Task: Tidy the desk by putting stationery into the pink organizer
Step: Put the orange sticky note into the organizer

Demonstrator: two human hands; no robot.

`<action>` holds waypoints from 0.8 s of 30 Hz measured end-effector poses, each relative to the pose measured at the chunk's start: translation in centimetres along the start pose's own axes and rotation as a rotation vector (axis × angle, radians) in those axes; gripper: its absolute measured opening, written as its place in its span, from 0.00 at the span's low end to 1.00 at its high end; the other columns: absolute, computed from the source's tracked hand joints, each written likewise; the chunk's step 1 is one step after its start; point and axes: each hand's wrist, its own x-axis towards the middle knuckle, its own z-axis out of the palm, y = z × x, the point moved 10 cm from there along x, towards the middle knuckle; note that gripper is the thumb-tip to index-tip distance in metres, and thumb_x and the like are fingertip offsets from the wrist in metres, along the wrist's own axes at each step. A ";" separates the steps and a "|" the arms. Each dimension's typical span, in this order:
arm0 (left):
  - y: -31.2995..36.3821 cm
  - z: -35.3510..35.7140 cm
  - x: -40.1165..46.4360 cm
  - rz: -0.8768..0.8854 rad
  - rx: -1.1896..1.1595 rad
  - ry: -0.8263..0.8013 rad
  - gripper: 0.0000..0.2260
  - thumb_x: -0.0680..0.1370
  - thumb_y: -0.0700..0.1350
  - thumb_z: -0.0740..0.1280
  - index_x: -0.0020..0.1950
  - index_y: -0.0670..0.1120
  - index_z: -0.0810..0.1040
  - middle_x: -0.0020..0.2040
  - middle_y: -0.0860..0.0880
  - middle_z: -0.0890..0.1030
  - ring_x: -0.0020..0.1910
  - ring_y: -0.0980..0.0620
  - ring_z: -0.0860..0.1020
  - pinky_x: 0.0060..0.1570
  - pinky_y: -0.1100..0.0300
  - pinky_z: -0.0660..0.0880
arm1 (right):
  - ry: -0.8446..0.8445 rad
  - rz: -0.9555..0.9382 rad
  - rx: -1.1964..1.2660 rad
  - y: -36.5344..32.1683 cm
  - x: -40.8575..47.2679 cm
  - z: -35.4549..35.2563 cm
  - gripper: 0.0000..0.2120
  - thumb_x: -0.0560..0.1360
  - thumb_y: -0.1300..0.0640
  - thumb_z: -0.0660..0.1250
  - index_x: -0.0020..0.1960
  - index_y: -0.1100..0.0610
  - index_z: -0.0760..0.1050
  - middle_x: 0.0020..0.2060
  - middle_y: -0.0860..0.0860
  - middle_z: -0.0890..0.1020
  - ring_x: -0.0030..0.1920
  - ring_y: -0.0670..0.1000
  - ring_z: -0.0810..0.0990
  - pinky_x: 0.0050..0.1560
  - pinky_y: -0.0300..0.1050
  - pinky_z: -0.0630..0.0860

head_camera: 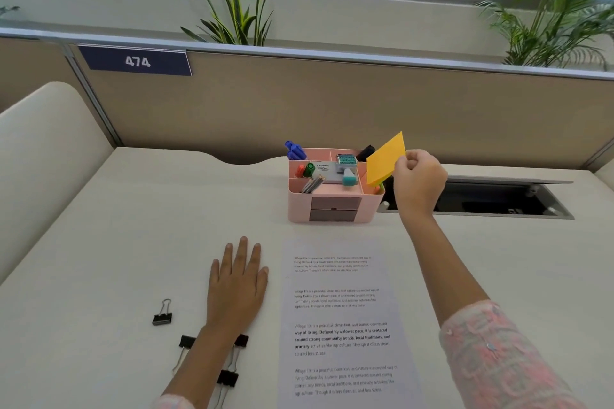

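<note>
The pink organizer (299, 206) stands at the back middle of the desk, with blue pens (295, 150), a red and a green marker, pencils (312, 183), a card box and a teal stamp in its compartments. My right hand (419, 181) pinches a pad of orange sticky notes (385, 159) by one corner, tilted on edge over the organizer's right compartment. Flat on the desk, fingers spread, lies my left hand (239, 279), holding nothing. Several black binder clips (162, 315) lie on the desk around my left wrist.
A printed sheet of paper (339, 319) lies in front of the organizer. An open cable hatch (491, 197) is sunk into the desk at the right. A beige partition (332, 103) with plants behind it closes the back.
</note>
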 end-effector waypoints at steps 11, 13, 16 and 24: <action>-0.1 0.2 0.0 0.004 0.038 -0.013 0.27 0.79 0.58 0.43 0.75 0.49 0.62 0.75 0.47 0.60 0.74 0.43 0.58 0.68 0.44 0.57 | -0.225 -0.114 -0.323 1.0 -2.2 6.1 0.09 0.78 0.59 0.61 0.44 0.62 0.77 0.39 0.57 0.81 0.39 0.54 0.78 0.34 0.42 0.69; 0.0 0.1 0.0 0.007 0.050 -0.011 0.27 0.80 0.58 0.42 0.74 0.49 0.63 0.75 0.46 0.61 0.73 0.43 0.60 0.67 0.43 0.60 | -0.224 -0.146 -0.371 1.4 -2.6 6.6 0.10 0.78 0.60 0.62 0.44 0.63 0.78 0.40 0.58 0.80 0.41 0.55 0.77 0.33 0.42 0.69; -0.1 0.1 0.1 0.006 0.047 -0.004 0.27 0.80 0.58 0.42 0.74 0.49 0.62 0.75 0.47 0.60 0.74 0.43 0.59 0.68 0.44 0.57 | -0.189 -0.153 -0.393 1.8 -2.9 6.4 0.10 0.77 0.59 0.65 0.46 0.64 0.81 0.45 0.58 0.79 0.48 0.58 0.75 0.37 0.47 0.76; 0.0 0.1 0.3 0.005 -0.011 -0.009 0.29 0.78 0.59 0.42 0.75 0.49 0.60 0.76 0.47 0.57 0.75 0.44 0.55 0.70 0.43 0.54 | -0.116 -0.084 -0.213 1.8 -4.8 4.2 0.10 0.77 0.59 0.64 0.50 0.63 0.82 0.47 0.57 0.78 0.49 0.58 0.72 0.37 0.43 0.69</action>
